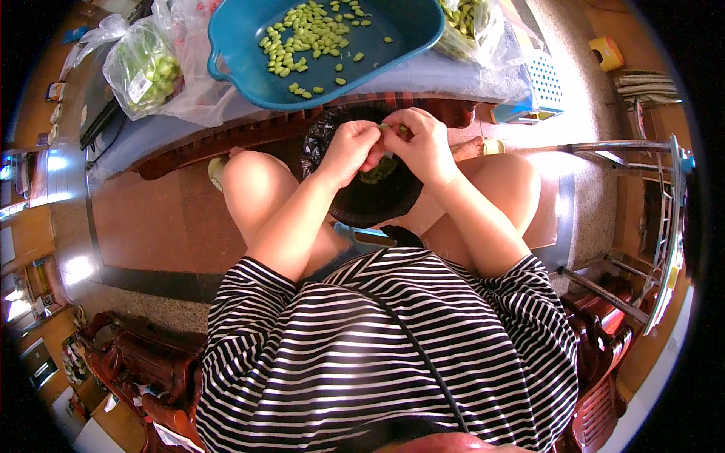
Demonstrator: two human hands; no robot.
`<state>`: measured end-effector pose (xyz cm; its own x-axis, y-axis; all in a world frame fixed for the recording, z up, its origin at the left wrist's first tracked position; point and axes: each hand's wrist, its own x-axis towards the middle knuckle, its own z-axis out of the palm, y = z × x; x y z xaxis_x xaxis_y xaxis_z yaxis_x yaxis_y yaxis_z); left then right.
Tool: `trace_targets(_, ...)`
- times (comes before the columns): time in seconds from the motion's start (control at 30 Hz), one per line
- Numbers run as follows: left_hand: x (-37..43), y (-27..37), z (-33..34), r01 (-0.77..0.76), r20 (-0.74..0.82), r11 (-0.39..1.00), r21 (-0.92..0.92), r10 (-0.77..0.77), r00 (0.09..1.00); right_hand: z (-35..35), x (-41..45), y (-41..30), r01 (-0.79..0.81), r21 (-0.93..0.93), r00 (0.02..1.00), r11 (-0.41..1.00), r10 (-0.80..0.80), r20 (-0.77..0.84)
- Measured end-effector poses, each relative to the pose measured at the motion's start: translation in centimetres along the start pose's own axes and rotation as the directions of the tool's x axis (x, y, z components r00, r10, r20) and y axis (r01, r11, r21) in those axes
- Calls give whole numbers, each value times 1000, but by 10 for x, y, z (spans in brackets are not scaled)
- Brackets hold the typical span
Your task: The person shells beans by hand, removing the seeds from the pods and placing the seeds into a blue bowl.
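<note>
Between my knees, my left hand (354, 148) and my right hand (420, 141) meet fingertip to fingertip. A small green bean pod (383, 125) is pinched between them, mostly covered by the fingers. Below my hands stands a bin lined with a black plastic bag (375, 205), with green scraps (385, 169) inside. Beyond it, a blue plastic basin (243, 79) rests near the table's edge. Shelled green beans (308, 37) lie across its bottom, heaped to the left with a few scattered singly.
Left of the basin sits a clear plastic bag of green produce (144, 79). Another clear bag (467, 28) at the right holds green pods. A perforated light-blue basket (541, 93) is beyond the table's right end. Metal-framed rack (623, 147) at right; carved wooden chair (141, 362) behind left.
</note>
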<state>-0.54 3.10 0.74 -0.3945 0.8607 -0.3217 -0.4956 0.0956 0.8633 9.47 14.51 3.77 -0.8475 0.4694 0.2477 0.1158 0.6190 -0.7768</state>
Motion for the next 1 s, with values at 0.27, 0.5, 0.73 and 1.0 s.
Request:
trace_targets(0.27,3,-3,-2,-12,-35,927,374,27,999,-14,3,9,-516,751,846,412,384,371)
trace_targets(0.5,2,-28,0,-261,198,422,868,188,962,-78,35,-66,-445,715,892,539,191,411)
trace_targets(0.73,5,-29,4,-289,279,230,929,76,957,-40,122,-108,396,-143,918,907,-388,85)
trace_targets(1.0,-7,-19,2,-232,234,238,943,18,972,-69,104,-41,286,176,894,942,-196,-403)
